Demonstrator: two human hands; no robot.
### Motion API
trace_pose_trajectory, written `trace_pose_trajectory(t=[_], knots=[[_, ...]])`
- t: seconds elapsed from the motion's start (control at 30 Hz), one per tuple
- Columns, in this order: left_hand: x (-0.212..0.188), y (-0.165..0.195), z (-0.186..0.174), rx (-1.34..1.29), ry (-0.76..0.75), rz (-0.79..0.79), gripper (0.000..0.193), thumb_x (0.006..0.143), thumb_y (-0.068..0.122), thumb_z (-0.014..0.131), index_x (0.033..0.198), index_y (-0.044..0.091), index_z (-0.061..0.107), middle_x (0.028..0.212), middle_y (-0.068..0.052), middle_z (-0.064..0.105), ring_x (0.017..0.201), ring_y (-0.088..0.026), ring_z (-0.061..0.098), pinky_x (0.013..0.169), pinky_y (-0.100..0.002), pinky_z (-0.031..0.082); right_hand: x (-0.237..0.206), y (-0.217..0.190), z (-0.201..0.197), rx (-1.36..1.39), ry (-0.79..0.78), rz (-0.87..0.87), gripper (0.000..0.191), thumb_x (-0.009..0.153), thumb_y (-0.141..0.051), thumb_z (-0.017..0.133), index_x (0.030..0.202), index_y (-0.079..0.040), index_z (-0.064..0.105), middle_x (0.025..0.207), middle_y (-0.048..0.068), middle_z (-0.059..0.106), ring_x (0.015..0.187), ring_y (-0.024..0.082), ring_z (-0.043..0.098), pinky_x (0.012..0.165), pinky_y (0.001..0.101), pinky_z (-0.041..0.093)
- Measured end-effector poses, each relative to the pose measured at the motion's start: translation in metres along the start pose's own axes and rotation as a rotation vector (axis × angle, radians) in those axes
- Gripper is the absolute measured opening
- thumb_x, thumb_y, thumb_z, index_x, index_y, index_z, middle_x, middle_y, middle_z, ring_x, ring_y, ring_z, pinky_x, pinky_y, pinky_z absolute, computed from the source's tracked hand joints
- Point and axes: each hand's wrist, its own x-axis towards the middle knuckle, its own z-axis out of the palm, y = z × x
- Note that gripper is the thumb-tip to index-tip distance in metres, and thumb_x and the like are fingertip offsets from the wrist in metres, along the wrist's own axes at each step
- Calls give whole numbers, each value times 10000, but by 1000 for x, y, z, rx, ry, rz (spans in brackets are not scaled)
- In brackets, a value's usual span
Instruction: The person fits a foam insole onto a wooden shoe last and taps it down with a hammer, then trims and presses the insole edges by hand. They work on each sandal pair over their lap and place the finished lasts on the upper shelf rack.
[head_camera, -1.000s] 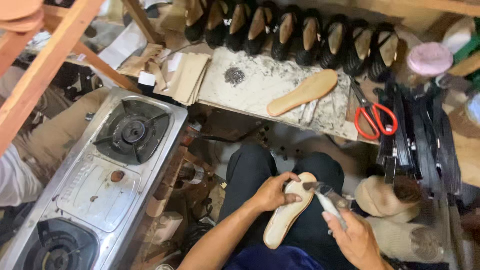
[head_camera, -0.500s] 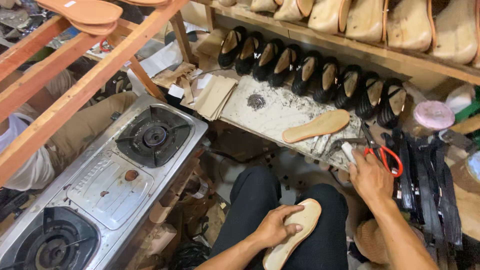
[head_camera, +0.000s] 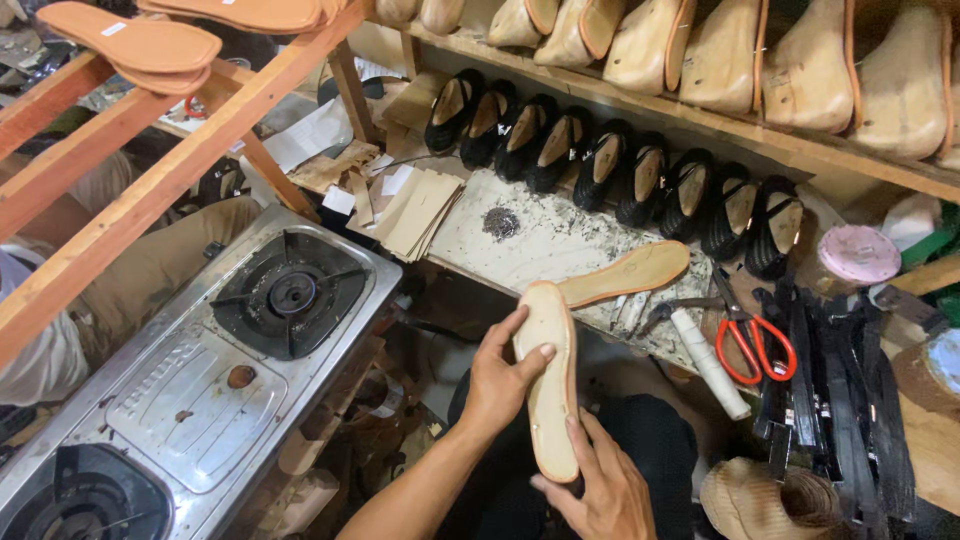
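1. Both hands are on one tan insole (head_camera: 552, 380), held upright over the lap, just in front of the worktop (head_camera: 560, 245). The left hand (head_camera: 500, 385) has its fingers wrapped round the upper half, thumb across the face. The right hand (head_camera: 598, 490) cups the heel end, fingers curled on it.
2. One more insole (head_camera: 625, 275) lies flat on the worktop, right behind the held one, almost touching its tip.
3. Along the back of the worktop I count eight black shoes (head_camera: 620, 170) in a row, all with tan linings.
4. One pair of red-handled scissors (head_camera: 750, 340), one white stick-like tool (head_camera: 708, 362) and a pair of metal pliers (head_camera: 665, 312) sit right of the held insole. There's a bundle of black straps (head_camera: 830, 400) further right; can't count those.
5. A two-burner gas stove (head_camera: 200, 390) is left of the worktop, with the near burner cut off by the frame edge.
6. A shelf above the worktop carries wooden shoe forms (head_camera: 720, 60), tops cropped, so no solid count.
7. There's a jar with a pink lid (head_camera: 858, 255) at the right end of the shoe row; contents not visible.
8. A stack of cardboard pieces (head_camera: 415, 210) sits at the worktop's left end.
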Motion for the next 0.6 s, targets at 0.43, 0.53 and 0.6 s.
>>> trace_pose_trajectory(t=[0.43,0.53,0.6], knots=[[205,87,-77,650,16,449,542,917,315,764,1365,57,599,1235,-140,679,1124,-276,675,956,-390,552,-40,82,20,453,259,473,826,673,-162,874,1424,-47,550,1263,165,710,1146,287,739,1026,398,554],[281,129,-93,799,181,686,500,974,283,739,1373,25,583,1287,-216,600,1197,-406,592,1022,-472,481,-33,92,17,467,228,534,836,673,-151,867,1433,-43,537,1271,171,703,1156,289,729,1032,402,544],[314,156,-95,855,273,756,507,950,256,748,1360,10,579,1312,-231,573,1208,-433,565,1005,-492,471,-35,95,12,474,212,568,842,673,-144,862,1440,-40,528,1276,175,698,1162,290,723,1036,404,537]])
